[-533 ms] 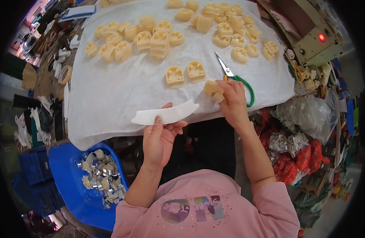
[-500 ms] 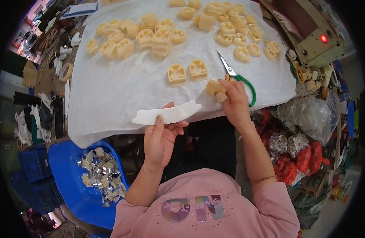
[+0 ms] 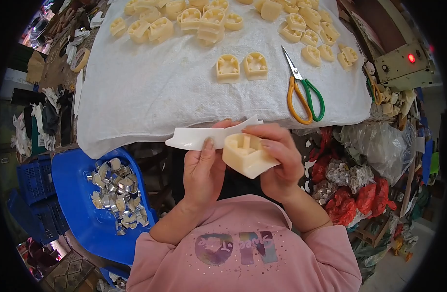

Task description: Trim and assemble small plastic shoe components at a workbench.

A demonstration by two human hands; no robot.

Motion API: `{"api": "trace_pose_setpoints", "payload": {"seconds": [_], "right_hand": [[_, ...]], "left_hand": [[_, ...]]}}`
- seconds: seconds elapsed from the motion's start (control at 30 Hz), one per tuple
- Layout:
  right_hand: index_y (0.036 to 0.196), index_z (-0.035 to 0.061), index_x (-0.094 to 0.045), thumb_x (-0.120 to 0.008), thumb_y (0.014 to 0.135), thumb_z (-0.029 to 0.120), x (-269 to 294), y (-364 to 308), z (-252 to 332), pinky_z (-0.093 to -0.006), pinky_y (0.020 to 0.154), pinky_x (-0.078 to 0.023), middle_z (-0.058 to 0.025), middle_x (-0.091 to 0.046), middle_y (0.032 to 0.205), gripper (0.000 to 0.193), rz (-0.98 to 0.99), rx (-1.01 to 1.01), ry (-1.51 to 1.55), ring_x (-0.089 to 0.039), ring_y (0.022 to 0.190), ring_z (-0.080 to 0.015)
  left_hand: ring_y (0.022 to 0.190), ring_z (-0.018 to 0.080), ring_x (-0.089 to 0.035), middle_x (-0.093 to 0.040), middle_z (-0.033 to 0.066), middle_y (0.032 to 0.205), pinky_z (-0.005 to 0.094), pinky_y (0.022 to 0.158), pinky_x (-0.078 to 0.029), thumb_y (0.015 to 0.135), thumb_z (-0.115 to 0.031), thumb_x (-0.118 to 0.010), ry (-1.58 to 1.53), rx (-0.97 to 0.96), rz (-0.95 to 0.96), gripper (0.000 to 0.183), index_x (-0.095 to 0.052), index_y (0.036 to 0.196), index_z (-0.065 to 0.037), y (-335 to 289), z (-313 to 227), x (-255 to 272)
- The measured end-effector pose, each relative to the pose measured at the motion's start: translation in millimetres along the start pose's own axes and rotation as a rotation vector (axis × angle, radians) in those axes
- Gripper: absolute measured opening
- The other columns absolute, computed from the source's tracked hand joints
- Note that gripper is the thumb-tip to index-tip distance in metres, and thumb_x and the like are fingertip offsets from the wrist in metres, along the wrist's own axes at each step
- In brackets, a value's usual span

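Observation:
Between the thumb and fingers of my left hand is a white curved strip with pointed ends, held flat in front of me. Gripped by my right hand is a cream D-shaped hollow block, like a shoe heel, with its ribbed cavity facing up. The block is close against the strip's right part and partly covers it. On the cloth beyond my hands, two similar cream blocks stand side by side. Scissors with one orange and one green handle lie right of them.
Many cream blocks are piled along the far side of the white cloth. At lower left, a blue tub holds metallic and cream pieces. Plastic bags crowd the right, below a machine with a red light.
My right hand has left the scissors' place on the cloth, bringing the cream block down and left to the strip. My left hand still holds the strip. The view has shifted slightly.

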State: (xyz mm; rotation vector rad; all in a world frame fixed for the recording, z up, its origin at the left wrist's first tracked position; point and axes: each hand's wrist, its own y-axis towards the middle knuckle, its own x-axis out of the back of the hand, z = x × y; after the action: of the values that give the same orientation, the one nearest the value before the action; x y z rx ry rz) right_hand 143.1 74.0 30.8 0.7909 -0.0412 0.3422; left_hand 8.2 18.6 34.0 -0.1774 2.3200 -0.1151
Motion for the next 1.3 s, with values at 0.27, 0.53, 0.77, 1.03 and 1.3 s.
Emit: {"api": "trace_pose_setpoints", "payload": {"seconds": [0.27,0.53,0.77,1.03,1.3], "right_hand": [[0.108,0.007,-0.051,-0.053,0.07,-0.016,-8.8,-2.2,-4.4,-0.0398,0.074,-0.05,-0.0195,-0.058,0.109,0.045,-0.023,0.131,-0.085,-0.059,0.09,-0.0331],[0.107,0.0066,-0.052,-0.059,0.072,-0.011,-8.6,0.0,-3.7,-0.0386,0.072,-0.05,-0.0174,-0.059,0.107,0.04,-0.034,0.145,-0.106,-0.059,0.09,-0.032],[0.107,0.0054,-0.052,-0.059,0.068,-0.012,-6.0,0.7,-4.0,-0.0371,0.072,-0.05,-0.0159,-0.058,0.106,0.043,-0.024,0.14,-0.101,-0.059,0.089,-0.0307],[0.108,0.0045,-0.053,-0.059,0.061,-0.013,-4.6,-6.5,-12.7,-0.0372,0.071,-0.049,-0.0144,-0.058,0.106,0.051,-0.033,0.17,-0.197,-0.055,0.087,-0.0308],[0.109,0.009,-0.054,-0.065,0.064,-0.003,-0.4,-8.3,-18.2,-0.0372,0.068,-0.042,-0.011,-0.061,0.099,0.047,-0.018,0.143,-0.35,-0.049,0.078,-0.0277]], "left_hand": [[0.12,0.0246,-0.047,-0.044,0.0195,0.132,0.0359,0.101,-0.039,0.099,-0.023,-0.031,0.0,-0.024,0.06,0.045,-0.036,0.13,0.008,-7.0,-5.6,-4.0],[0.12,0.0251,-0.047,-0.044,0.0194,0.133,0.0373,0.1,-0.04,0.099,-0.026,-0.031,0.067,-0.02,0.054,0.046,-0.036,0.13,0.007,-8.9,-5.0,-6.7],[0.121,0.0248,-0.047,-0.044,0.0184,0.133,0.0373,0.101,-0.039,0.099,-0.027,-0.031,0.059,-0.009,0.052,0.046,-0.036,0.131,0.006,-10.2,-5.6,-8.4],[0.119,0.0242,-0.048,-0.043,0.0196,0.133,0.0371,0.102,-0.038,0.1,-0.03,-0.028,0.15,0.007,0.0,0.05,-0.036,0.13,0.009,-13.0,-0.8,-11.9],[0.118,0.0202,-0.046,-0.044,0.0193,0.131,0.0317,0.101,-0.037,0.101,-0.026,-0.029,0.354,-0.073,0.054,0.049,-0.034,0.131,0.012,-9.5,0.2,-1.2]]}}
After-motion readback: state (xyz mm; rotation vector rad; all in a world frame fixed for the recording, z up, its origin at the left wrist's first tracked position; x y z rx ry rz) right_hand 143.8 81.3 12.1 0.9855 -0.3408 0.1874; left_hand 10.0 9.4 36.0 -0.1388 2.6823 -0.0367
